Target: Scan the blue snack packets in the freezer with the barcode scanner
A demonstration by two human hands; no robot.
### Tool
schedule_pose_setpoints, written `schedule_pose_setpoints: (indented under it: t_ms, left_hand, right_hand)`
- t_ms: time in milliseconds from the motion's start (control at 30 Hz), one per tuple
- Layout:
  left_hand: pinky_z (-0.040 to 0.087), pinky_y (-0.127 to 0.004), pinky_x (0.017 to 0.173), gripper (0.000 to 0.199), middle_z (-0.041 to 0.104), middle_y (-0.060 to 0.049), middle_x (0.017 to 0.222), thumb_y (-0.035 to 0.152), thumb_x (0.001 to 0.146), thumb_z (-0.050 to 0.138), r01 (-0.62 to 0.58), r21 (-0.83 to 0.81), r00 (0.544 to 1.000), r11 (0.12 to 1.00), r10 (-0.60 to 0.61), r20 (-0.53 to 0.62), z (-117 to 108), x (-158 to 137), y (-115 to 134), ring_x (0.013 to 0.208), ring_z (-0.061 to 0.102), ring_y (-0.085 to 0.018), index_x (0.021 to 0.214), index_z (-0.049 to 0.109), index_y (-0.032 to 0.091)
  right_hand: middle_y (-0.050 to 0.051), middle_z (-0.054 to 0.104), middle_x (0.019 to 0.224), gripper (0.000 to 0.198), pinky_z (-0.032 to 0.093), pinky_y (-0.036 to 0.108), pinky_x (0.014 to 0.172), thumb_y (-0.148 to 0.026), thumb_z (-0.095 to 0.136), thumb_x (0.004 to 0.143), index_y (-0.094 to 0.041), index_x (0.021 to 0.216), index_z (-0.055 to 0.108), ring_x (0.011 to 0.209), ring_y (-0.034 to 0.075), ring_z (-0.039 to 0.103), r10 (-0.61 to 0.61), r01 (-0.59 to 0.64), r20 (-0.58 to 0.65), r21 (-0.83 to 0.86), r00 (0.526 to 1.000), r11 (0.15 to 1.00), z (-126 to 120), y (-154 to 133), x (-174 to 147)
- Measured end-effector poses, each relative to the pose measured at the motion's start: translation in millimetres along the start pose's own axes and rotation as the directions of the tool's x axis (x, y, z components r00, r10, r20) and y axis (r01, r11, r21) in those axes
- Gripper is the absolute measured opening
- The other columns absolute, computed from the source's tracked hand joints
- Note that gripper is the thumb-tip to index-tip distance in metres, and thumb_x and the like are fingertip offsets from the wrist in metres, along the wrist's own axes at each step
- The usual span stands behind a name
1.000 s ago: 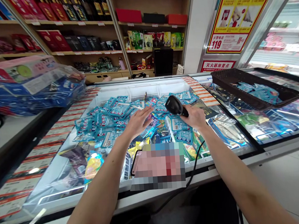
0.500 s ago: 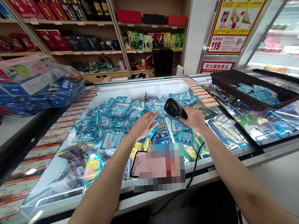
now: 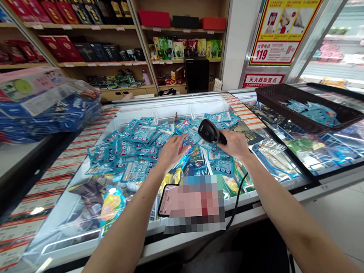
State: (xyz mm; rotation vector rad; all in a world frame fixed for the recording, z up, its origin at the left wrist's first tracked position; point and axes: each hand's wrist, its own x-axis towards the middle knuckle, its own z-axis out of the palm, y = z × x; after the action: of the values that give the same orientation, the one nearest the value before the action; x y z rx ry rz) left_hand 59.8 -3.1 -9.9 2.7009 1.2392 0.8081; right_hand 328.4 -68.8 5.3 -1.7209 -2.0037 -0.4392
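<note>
Scanner (image 3: 208, 130) clamped in your right hand (image 3: 236, 145), head angled toward your left hand (image 3: 172, 151). Left thumb and fingers apart, blue packets (image 3: 193, 138) right by tips, can't tell if touching tbh. Left hand's nearer those. Phone (image 3: 166, 202) and cable (image 3: 240, 190) closer to you, brown basket (image 3: 292, 114) way off right.

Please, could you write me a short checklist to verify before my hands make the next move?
1. Black scanner held in right hand: ok.
2. Scanner pointed at a barcode: cannot tell.
3. Left hand open near the blue packets: ok.
4. Left fingertips touching a packet: cannot tell.
5. Cable clear of left hand: ok.
6. Blue packets all in the dark basket: not ok, many lie outside it.
</note>
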Motion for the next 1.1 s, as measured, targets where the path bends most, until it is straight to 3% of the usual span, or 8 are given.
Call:
schedule_pose_setpoints:
  t_ms: [200, 333, 467, 567, 667, 767, 900, 1100]
  left_hand:
    - [0.043, -0.039, 0.092, 0.037, 0.060, -0.007, 0.109, 0.044, 0.088, 0.048, -0.006, -0.138, 1.000, 0.990, 0.006, 0.005, 0.2, 2.3, -8.5, 0.103, 0.055, -0.022, 0.120, 0.060, 0.030]
    - [0.047, -0.036, 0.086, 0.033, 0.062, -0.006, 0.103, 0.043, 0.085, 0.054, 0.108, -0.342, 0.988, 0.933, -0.138, -0.064, -3.7, 2.4, -10.7, 0.094, 0.060, -0.020, 0.112, 0.065, 0.027]
    - [0.050, -0.028, 0.075, 0.036, 0.061, -0.007, 0.105, 0.045, 0.082, 0.056, 0.188, -0.581, 0.936, 0.792, -0.323, -0.138, -2.0, 2.2, -14.8, 0.081, 0.062, -0.014, 0.107, 0.065, 0.021]
    - [0.048, -0.024, 0.065, 0.031, 0.062, -0.005, 0.097, 0.042, 0.078, 0.061, 0.251, -0.560, 0.886, 0.789, -0.420, -0.195, 0.8, 2.8, -18.1, 0.067, 0.056, -0.010, 0.096, 0.064, 0.018]
    - [0.044, -0.021, 0.058, 0.035, 0.059, -0.003, 0.094, 0.035, 0.076, 0.063, 0.253, -0.552, 0.858, 0.794, -0.448, -0.252, 2.2, 3.2, -19.9, 0.059, 0.048, -0.006, 0.107, 0.058, 0.019]
    - [0.044, -0.021, 0.058, 0.044, 0.056, -0.002, 0.096, 0.032, 0.078, 0.061, 0.227, -0.546, 0.856, 0.807, -0.432, -0.283, 2.0, 3.1, -20.6, 0.060, 0.047, -0.006, 0.120, 0.053, 0.022]
    - [0.044, -0.021, 0.060, 0.031, 0.056, -0.004, 0.097, 0.034, 0.080, 0.058, 0.224, -0.482, 0.867, 0.847, -0.399, -0.299, 1.3, 2.6, -21.4, 0.065, 0.048, -0.007, 0.109, 0.063, 0.022]
    - [0.039, -0.018, 0.052, 0.030, 0.054, -0.003, 0.098, 0.030, 0.080, 0.060, 0.153, -0.519, 0.874, 0.841, -0.361, -0.327, 2.2, 2.7, -23.9, 0.055, 0.040, -0.003, 0.109, 0.063, 0.023]
  right_hand:
    - [0.005, 0.069, 0.104, 0.043, 0.043, 0.028, 0.069, -0.039, 0.057, 0.081, -0.021, 0.119, 0.057, 0.088, 0.022, 0.065, -0.020, 0.019, 0.002, 0.008, 1.000, 1.000, 3.0, 0.9, -0.1]
    - [0.005, 0.070, 0.100, 0.041, 0.043, 0.028, 0.068, -0.038, 0.057, 0.081, -0.022, 0.118, 0.057, 0.086, 0.022, 0.065, -0.020, 0.020, -0.003, -0.005, 1.000, 1.000, 3.1, 0.2, -0.4]
    - [0.005, 0.070, 0.098, 0.041, 0.042, 0.028, 0.066, -0.038, 0.057, 0.081, -0.021, 0.117, 0.058, 0.086, 0.022, 0.065, -0.029, 0.029, -0.003, -0.001, 1.000, 1.000, 1.7, -0.6, -0.4]
    - [0.006, 0.070, 0.100, 0.041, 0.042, 0.027, 0.066, -0.038, 0.056, 0.081, -0.020, 0.118, 0.058, 0.087, 0.022, 0.064, -0.037, 0.037, 0.003, 0.012, 0.999, 0.999, 1.4, -0.5, -0.4]
    - [0.006, 0.070, 0.100, 0.041, 0.041, 0.028, 0.067, -0.039, 0.055, 0.082, -0.020, 0.118, 0.058, 0.087, 0.022, 0.064, -0.049, 0.049, 0.013, 0.011, 0.999, 0.999, 1.6, -0.1, -0.6]
    - [0.005, 0.070, 0.099, 0.041, 0.041, 0.028, 0.067, -0.039, 0.055, 0.082, -0.020, 0.118, 0.058, 0.087, 0.021, 0.064, -0.077, 0.077, 0.006, 0.021, 0.997, 0.997, 1.9, -0.2, -0.8]
    - [0.005, 0.069, 0.099, 0.040, 0.041, 0.028, 0.067, -0.039, 0.055, 0.082, -0.019, 0.117, 0.058, 0.086, 0.021, 0.064, -0.134, 0.134, -0.007, 0.037, 0.991, 0.990, 2.8, -0.9, -1.4]
    - [0.006, 0.069, 0.095, 0.040, 0.041, 0.028, 0.066, -0.037, 0.056, 0.082, -0.018, 0.117, 0.058, 0.082, 0.021, 0.064, -0.192, 0.193, -0.037, 0.042, 0.981, 0.980, 2.7, -0.9, -2.2]
